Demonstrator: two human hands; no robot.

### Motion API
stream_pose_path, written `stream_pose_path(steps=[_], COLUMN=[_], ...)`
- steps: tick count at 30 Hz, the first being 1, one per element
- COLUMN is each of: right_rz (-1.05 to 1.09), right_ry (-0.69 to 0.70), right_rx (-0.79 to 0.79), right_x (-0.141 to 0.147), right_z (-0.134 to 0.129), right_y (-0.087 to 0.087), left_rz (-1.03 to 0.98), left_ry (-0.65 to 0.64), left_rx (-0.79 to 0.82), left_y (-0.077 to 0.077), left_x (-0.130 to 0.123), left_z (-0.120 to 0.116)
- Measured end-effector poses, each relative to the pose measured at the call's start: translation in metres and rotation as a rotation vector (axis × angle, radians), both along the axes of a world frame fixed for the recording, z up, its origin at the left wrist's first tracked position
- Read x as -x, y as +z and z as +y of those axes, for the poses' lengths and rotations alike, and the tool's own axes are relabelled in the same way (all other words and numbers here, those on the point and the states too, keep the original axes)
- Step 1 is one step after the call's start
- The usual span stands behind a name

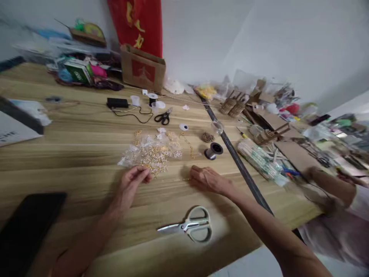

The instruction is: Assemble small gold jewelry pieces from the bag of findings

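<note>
My left hand [134, 180] is closed in a pinch at the near edge of a pile of small gold and clear pieces [155, 156]; whatever its fingertips hold is too small to make out. To the right, my right hand [206, 179] is closed on the end of a thin gold chain [180, 179], which runs leftward just above the wood. Another short gold chain [188, 146] lies beyond it. Large pale-handled scissors [190, 226] lie in front of both hands, blades pointing left.
A wire spool [213, 151], brown beads [208, 137] and black scissors [163, 116] lie beyond my hands. A black tablet-like object [31, 227] is at left. At right, a person's arm [331, 184] reaches over bundled packets [261, 161] and cardboard.
</note>
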State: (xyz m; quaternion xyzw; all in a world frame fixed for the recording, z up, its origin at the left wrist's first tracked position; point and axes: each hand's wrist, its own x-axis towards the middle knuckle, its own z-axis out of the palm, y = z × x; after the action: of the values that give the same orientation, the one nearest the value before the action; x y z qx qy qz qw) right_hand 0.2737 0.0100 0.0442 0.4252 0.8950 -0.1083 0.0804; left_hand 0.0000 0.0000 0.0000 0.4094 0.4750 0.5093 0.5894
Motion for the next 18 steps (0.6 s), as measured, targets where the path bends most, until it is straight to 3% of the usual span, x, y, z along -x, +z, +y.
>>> stream_pose_path(steps=[4, 7, 12, 18], right_rz=[0.153, 0.158, -0.021, -0.248], right_ry=[-0.029, -0.047, 0.006, 0.147], right_rx=[0.101, 0.071, -0.081, -0.06], right_x=[-0.003, -0.009, -0.014, -0.007], right_z=[-0.005, -0.003, 0.005, 0.01], right_y=[0.011, 0.012, 0.006, 0.003], left_rz=[-0.024, -0.031, -0.046, -0.034], left_ry=[0.026, 0.026, 0.026, 0.004], left_rx=[0.022, 0.018, 0.036, 0.013], left_y=[-0.003, -0.005, -0.007, -0.008], left_x=[0.003, 0.004, 0.004, 0.004], left_z=[0.001, 0.002, 0.002, 0.002])
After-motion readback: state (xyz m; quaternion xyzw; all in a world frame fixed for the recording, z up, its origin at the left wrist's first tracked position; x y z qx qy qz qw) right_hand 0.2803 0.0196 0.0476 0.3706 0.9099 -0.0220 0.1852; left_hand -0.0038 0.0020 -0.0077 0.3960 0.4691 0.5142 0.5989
